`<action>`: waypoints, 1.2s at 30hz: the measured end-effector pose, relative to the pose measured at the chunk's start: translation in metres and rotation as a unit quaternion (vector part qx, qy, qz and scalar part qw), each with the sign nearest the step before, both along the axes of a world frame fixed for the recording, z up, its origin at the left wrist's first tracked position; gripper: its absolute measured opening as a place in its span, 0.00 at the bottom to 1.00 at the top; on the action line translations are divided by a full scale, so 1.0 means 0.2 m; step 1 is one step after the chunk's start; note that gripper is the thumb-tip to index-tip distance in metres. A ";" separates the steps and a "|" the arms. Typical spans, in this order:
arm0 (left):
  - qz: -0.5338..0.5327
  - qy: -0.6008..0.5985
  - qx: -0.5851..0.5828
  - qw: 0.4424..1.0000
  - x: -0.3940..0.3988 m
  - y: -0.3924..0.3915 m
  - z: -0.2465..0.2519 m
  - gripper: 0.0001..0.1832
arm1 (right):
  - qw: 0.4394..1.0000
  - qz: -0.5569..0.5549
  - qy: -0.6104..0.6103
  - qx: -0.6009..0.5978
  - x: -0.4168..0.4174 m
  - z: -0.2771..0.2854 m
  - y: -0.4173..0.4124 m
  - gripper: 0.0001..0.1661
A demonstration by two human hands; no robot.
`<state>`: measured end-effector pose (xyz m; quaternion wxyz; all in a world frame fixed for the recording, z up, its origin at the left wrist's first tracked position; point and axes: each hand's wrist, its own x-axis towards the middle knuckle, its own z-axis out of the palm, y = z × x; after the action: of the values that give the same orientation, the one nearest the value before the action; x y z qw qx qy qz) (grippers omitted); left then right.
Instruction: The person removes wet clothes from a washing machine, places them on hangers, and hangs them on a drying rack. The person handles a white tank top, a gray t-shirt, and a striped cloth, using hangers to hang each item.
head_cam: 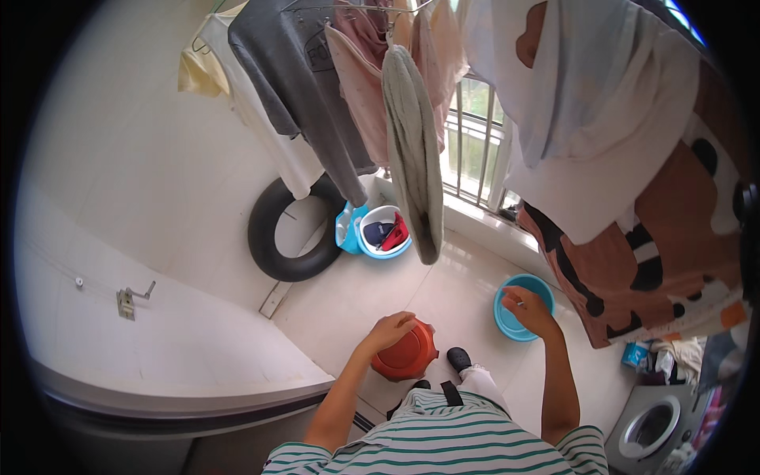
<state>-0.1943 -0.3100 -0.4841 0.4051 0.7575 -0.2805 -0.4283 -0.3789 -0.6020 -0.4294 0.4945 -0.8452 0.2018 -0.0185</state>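
Note:
My left hand (392, 330) is over the rim of a red plastic stool (408, 351), its fingers loosely bent; whether it touches the stool I cannot tell. My right hand (526, 307) hangs with parted, curled fingers above a blue plastic basin (515, 328) and holds nothing. The basin's visible inside shows no contents. Past both hands, a white basin with dark and red cloth (394, 233) sits in a blue one. A grey-green towel (409, 136) hangs down in front of me from a hanger.
Clothes hang overhead, among them a grey sweatshirt (285, 65) and a brown patterned sheet (671, 249). A black inner tube (264, 237) leans on the left wall. A barred window (475, 136) is ahead. A washing machine (650, 424) stands at lower right, a hand crank (126, 304) is at left.

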 end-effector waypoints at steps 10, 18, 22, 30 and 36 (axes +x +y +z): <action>0.049 0.340 -0.201 0.917 -0.54 -0.42 0.14 0.36 | 0.981 -0.087 -0.128 0.119 -0.14 0.01 0.62 0.32; 0.073 0.476 -0.272 0.833 -1.06 -0.79 0.17 0.35 | 0.912 -0.312 -0.255 0.074 -0.41 -0.08 0.54 0.34; -0.011 0.410 -0.183 0.894 -1.50 -1.01 0.53 0.33 | 0.836 -0.447 -0.289 0.131 -0.80 0.07 0.32 0.37; -0.333 0.437 -0.074 0.832 -2.34 -1.36 0.35 0.35 | 0.673 -0.672 -0.307 0.034 -1.75 0.14 0.06 0.38; -0.515 0.349 -0.026 0.783 -2.81 -1.50 0.57 0.38 | 0.556 -0.764 -0.327 -0.006 -2.21 0.12 0.02 0.32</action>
<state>-0.7563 -0.6108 -0.3694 0.2140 0.2887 -0.4788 -0.8010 -0.8214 -0.5977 -0.4049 0.3218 -0.3128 0.5966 -0.6654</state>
